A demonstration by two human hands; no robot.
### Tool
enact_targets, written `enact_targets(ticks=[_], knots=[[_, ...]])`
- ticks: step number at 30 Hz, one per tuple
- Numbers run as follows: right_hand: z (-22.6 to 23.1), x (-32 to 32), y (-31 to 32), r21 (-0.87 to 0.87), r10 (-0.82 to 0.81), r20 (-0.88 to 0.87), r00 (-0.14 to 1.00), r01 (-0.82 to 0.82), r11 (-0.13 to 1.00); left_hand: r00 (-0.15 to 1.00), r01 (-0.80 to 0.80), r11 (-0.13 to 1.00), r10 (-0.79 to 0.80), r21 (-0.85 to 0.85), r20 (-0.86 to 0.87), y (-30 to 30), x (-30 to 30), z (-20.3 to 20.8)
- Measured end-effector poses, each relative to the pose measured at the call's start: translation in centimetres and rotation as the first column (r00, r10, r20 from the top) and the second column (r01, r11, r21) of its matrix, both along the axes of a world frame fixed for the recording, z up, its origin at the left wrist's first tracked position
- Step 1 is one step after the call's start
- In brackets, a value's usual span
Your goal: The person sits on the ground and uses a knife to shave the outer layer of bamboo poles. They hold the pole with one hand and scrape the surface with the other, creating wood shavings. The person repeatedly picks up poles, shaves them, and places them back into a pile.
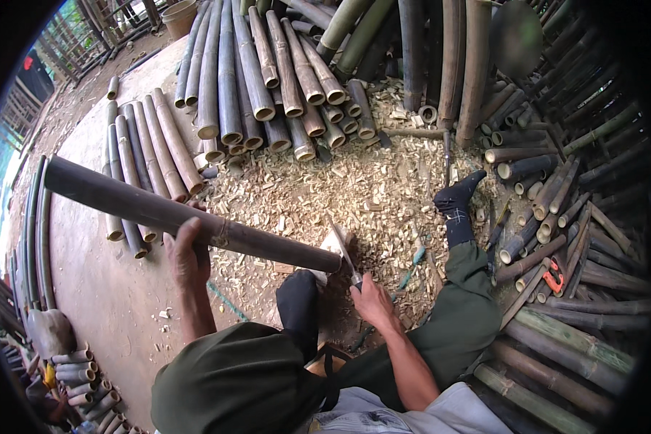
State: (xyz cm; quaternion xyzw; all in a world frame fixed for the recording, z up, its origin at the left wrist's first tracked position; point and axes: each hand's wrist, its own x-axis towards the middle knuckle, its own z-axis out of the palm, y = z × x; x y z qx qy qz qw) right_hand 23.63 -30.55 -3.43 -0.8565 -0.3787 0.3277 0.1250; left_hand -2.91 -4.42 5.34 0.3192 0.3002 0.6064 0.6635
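Observation:
My left hand (186,249) is closed around a thick dark bamboo pole (130,201), gripping it from below near its middle. The pole slants down from the upper left. Its right end rests by a pale wooden block (331,241) on the ground, just beyond my left foot (298,304). My right hand (375,300) is closed on the handle of a knife (345,253). The narrow blade points away from me and lies right beside the pole's end; whether it touches the bamboo I cannot tell.
Pale wood chips (383,195) cover the ground ahead. Cut bamboo poles (246,79) are stacked at the back, with more piled bamboo (586,347) at the right. An orange-handled saw (554,276) lies there. A green cord (411,267) runs between my legs; my right foot (458,199) is stretched forward.

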Motion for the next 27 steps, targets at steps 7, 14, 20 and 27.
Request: enact_targets(ticks=[7, 14, 20, 27], knots=[[8.8, -1.8, 1.7, 0.437, 0.021, -0.036, 0.999, -0.003, 0.899, 0.873, -0.431, 0.902, 0.421, 0.014, -0.248, 0.6, -0.5, -2.6], [-0.6, -1.4, 1.6, -0.021, 0.011, 0.052, 0.999, -0.010, 1.000, 0.880, -0.381, 0.921, 0.387, 0.075, -0.275, -0.1, 0.8, -1.4], [8.0, -2.0, 2.9, 0.329, 0.051, -0.056, 0.997, -0.030, 0.944, 0.955, -0.232, 0.970, 0.242, 0.078, -0.173, 0.0, -0.6, -1.9], [-1.5, -0.6, 0.5, -0.013, -0.003, 0.053, 0.999, 0.004, 1.000, 0.986, -0.114, 0.988, 0.125, 0.103, -0.110, -0.6, 0.3, 0.2]])
